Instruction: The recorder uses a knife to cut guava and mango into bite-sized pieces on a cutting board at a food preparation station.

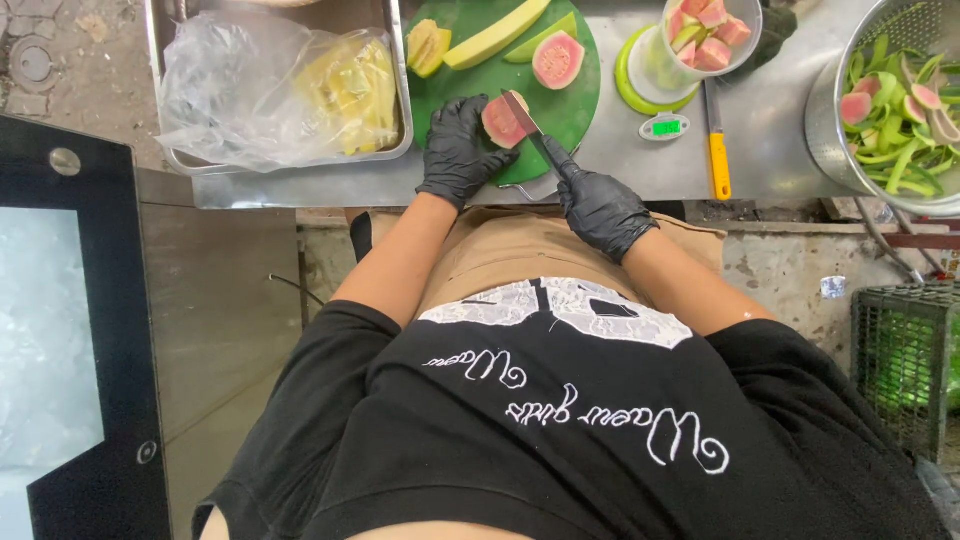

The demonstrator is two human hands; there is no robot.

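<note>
- Looking down from the head camera, the person stands close against the near edge of a steel counter (770,120), both hands in black gloves.
- The left hand (457,150) rests on the near part of a round green cutting board (455,95), fingers curled narrow around a pink-fleshed guava half (502,122) and pinning it to the board.
- The right hand (598,208) is closed around the handle of a knife (527,122), hanging just off the counter's near edge; the blade reaches up and to the left and its tip touches the guava half.
- The knife's long axis runs diagonally from the lower right to the upper left; the guava half shows its cut pink face upward and towards the blade.
- The board's near rim overhangs the counter edge slightly, so little bare board is left on the near side of the fruit; more open green lies in the middle.
- At the board's far side lie another guava half (558,60) and pale yellow-green fruit slices (495,38).
- Left of the board, touching it, sits a metal tray (290,163) holding a clear plastic bag of yellow pieces (330,95).
- Right of the board stand a small green scale (655,100) carrying a plastic cup of guava chunks (705,40), a yellow-handled tool (718,160) and a metal colander of peelings (900,110).
- Bare steel shows between the yellow-handled tool and the colander.
</note>
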